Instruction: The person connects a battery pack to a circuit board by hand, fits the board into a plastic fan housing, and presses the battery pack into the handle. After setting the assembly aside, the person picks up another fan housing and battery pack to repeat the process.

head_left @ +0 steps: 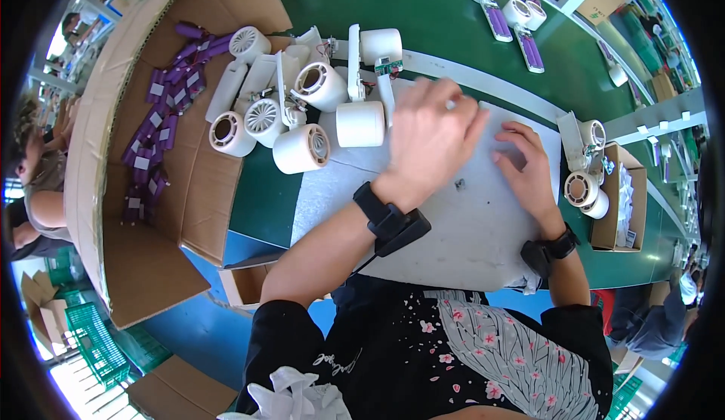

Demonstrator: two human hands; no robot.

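"What is being held by the left hand (430,137)?"

"That cannot be told. The fingers are curled above the grey mat (423,242), and a pale spot is glimpsed among them, but it cannot be made out whether a part is gripped."

"And by the right hand (523,165)?"

"Nothing is seen in it. The fingers are loosely bent, with the thumb set apart, over the mat's right side."

"Where are the white fan units (298,150) placed?"

"Most are clustered on the green worktop (430,4) and the mat's upper left. One cylindrical housing (360,125) is found just left of the left hand, and beyond it a green circuit board (389,66) is exposed. Purple battery cells (162,114) are kept in the large cardboard box (91,133)."

"Which step is in hand?"

"Assembly work on the opened units is suggested, though no part is clearly being fitted. A small dark piece (460,184) is left on the mat between the hands."

"What is called for by the next move?"

"Should a unit be lifted, it is best supported by its housing, with wires and board left unstrained."
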